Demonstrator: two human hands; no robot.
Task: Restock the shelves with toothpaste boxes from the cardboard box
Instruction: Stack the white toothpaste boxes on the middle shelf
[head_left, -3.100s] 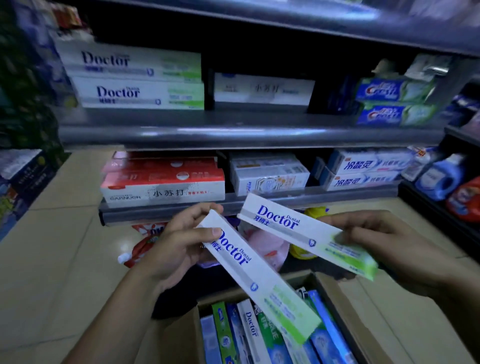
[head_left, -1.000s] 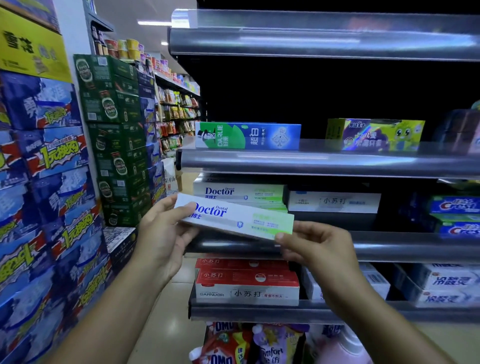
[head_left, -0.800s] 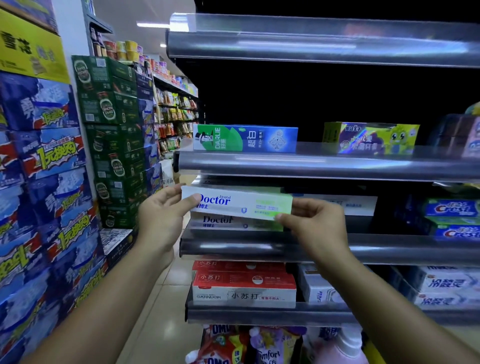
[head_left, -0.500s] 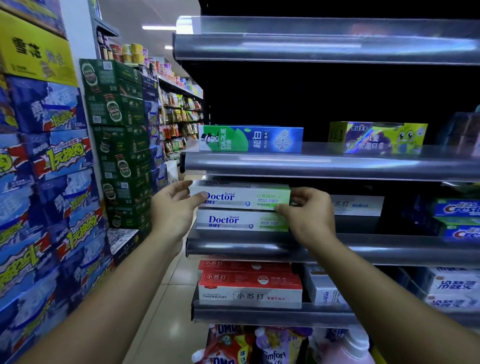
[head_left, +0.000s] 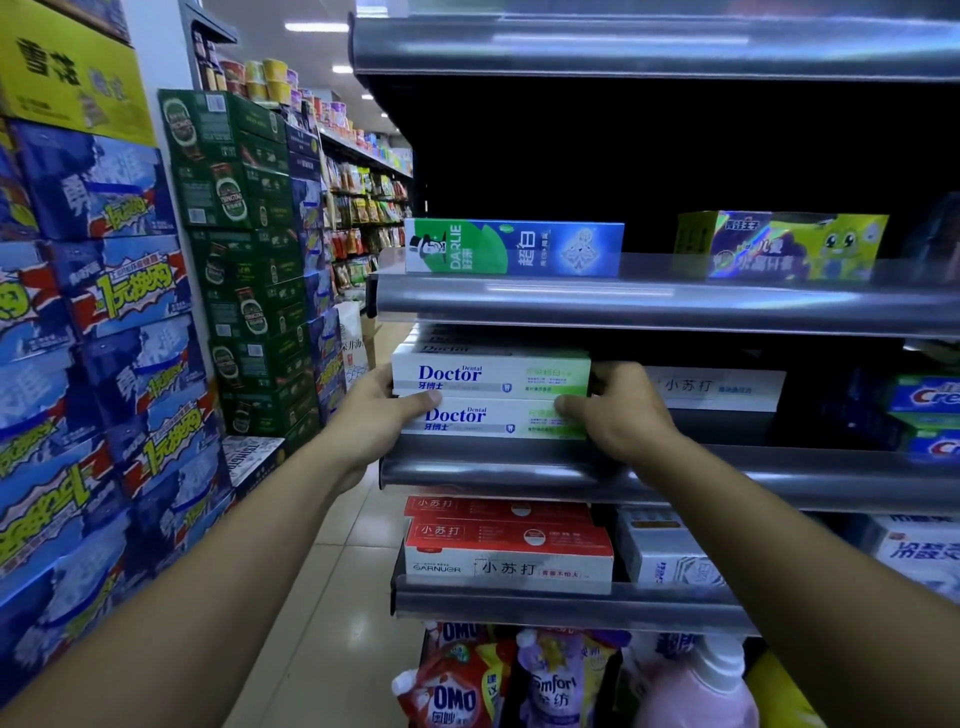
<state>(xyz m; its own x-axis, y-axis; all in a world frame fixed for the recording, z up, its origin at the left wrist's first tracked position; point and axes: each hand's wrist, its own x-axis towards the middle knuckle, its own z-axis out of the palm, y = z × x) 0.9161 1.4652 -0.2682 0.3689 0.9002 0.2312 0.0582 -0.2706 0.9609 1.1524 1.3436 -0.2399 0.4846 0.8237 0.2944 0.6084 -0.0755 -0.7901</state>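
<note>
1. The left hand (head_left: 374, 418) and right hand (head_left: 621, 421) are gripping the top Doctor box (head_left: 491, 373) by its ends, fingers (head_left: 615, 374) curling round it, thumbs lying along its front lower edge.
2. It is sitting on the lower Doctor box (head_left: 493, 421) at the shelf (head_left: 519, 467)'s front left corner.
3. Risk: uneven pushing could be skewing the stack and tipping a box over the front edge.

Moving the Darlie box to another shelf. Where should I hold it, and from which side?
Probably mid-length, fingers over the top edge, thumb on the front face, coming from the front. The Darlie box lies lengthwise behind the shelf lip, long face outward, nothing stacked on it.
</note>
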